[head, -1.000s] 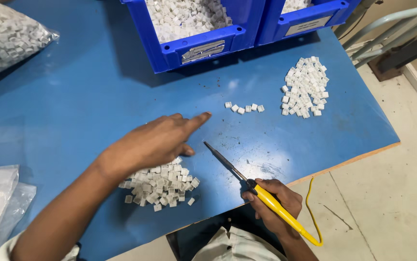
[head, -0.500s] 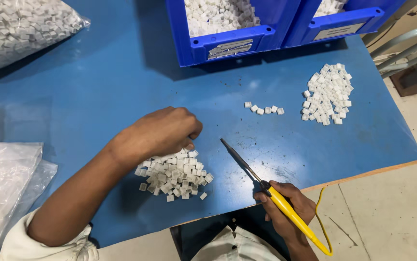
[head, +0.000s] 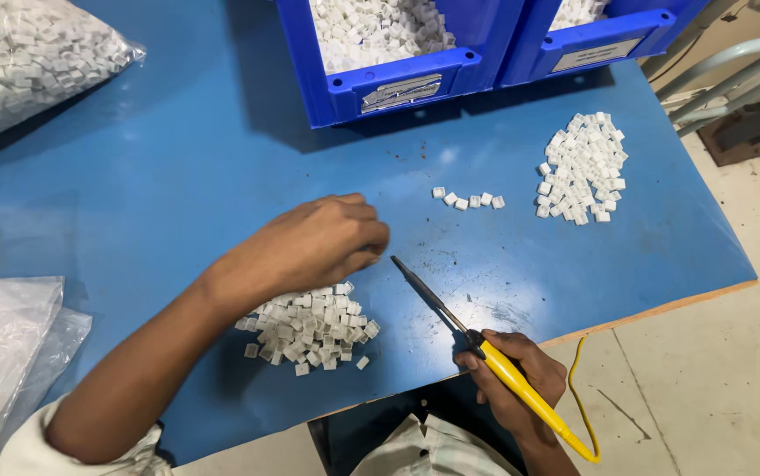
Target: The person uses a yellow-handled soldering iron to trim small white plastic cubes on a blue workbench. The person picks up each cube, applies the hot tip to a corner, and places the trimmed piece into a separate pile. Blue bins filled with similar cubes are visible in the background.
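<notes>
My left hand [head: 314, 242] rests on the blue table [head: 177, 176] with its fingers curled in, just above a heap of small white square parts [head: 309, 326]. Whether it pinches a part is hidden. My right hand [head: 512, 375] grips the yellow handle of a soldering iron [head: 477, 344] near the table's front edge. The iron's dark tip points up-left, ending close to my left fingertips. A short row of white parts [head: 468, 199] lies beyond the tip, and a larger heap of parts [head: 581, 167] lies at the right.
Two blue bins [head: 380, 53] holding white parts stand at the table's far edge. A clear bag of white parts [head: 18, 62] lies at the far left, and another plastic bag [head: 1, 353] at the near left. A yellow cord [head: 574, 397] hangs off the iron.
My left hand has curled its fingers shut and drawn in toward the near heap. The soldering iron stays in my right hand, its tip now close to those fingers.
</notes>
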